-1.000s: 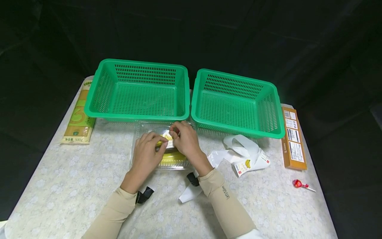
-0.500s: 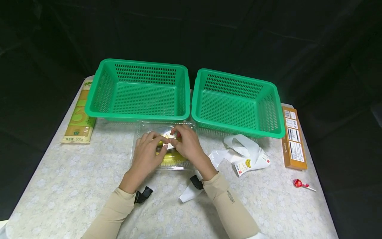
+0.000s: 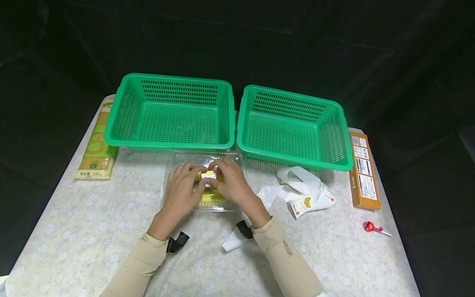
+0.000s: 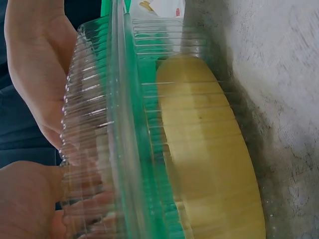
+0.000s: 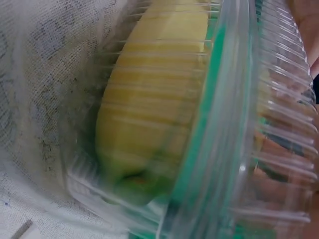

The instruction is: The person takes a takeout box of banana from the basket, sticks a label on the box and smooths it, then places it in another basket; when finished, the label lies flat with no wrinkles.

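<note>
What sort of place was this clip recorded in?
Probably a staged indoor filming setup: a dark cloth backdrop hangs behind a flower-patterned table, with two green baskets set side by side.

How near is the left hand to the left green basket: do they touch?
Apart. The head view shows part of the clear plastic container between the left hand and left green basket.
</note>
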{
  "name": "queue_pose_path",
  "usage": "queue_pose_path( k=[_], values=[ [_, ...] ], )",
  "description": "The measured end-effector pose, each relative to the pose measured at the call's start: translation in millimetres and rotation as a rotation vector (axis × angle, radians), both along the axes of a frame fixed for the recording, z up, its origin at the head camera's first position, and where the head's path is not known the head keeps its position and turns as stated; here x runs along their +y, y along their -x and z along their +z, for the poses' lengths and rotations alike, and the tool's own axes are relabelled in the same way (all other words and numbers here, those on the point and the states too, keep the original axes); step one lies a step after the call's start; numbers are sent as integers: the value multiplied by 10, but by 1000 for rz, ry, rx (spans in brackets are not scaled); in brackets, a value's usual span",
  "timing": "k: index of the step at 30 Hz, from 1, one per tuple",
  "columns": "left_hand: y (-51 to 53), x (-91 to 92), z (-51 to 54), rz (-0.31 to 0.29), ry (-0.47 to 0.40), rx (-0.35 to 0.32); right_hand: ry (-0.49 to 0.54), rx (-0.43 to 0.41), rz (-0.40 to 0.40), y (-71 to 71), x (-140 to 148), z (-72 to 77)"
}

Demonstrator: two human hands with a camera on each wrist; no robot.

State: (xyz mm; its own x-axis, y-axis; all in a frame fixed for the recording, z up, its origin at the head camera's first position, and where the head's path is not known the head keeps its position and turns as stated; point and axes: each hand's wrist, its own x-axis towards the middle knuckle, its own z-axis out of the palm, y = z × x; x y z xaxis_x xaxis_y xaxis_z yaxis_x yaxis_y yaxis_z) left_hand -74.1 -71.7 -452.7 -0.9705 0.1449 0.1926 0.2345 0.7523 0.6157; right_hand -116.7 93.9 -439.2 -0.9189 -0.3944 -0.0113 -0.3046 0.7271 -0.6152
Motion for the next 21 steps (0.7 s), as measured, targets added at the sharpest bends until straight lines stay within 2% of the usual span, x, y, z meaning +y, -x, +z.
queue_pose_path(
  k=[9,13,21],
  values=[
    [-10,-10,-25,-95,56,5,21,-103,23,-45,64,82],
    [-24,-15,-35,-113,82,-15,12,-143,36,-48,85,93],
    [-32,-43,-5,-128,120,-67,-45,-124,52,-75,58,111]
  ],
)
